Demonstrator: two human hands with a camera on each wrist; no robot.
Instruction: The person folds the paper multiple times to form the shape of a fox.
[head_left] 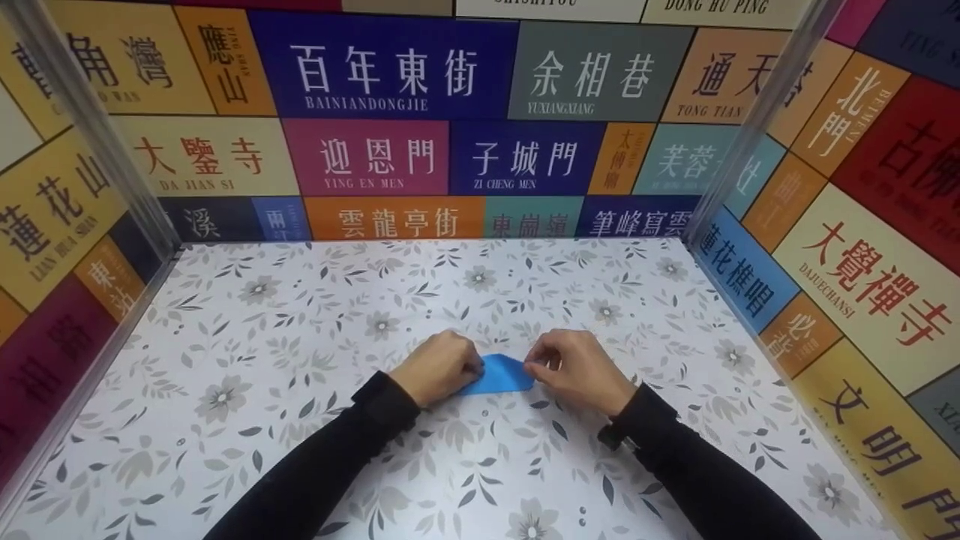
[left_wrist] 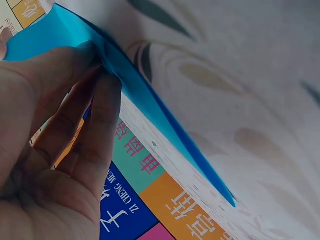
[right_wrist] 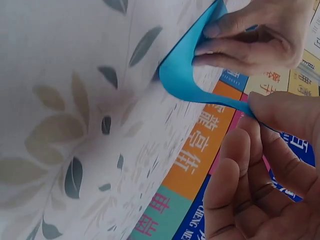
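A folded piece of blue paper [head_left: 499, 375] lies low over the tabletop between the two hands. My left hand [head_left: 442, 366] pinches it near its left end, thumb against fingertips; in the left wrist view a long pointed flap of the blue paper [left_wrist: 150, 107] runs out beyond those fingers. At the other end my right hand [head_left: 581, 369] pinches an edge between thumb and forefinger. Seen from the right wrist, the blue paper [right_wrist: 177, 75] bends up in a curve toward that pinch, while its other fingers hang curled below.
A white tabletop [head_left: 315, 322] with grey flowers and leaves spreads under the hands. Around it stand a back panel [head_left: 390, 67] and side panels covered in coloured blocks with Chinese lettering. Clear strips [head_left: 97, 135] line the corners.
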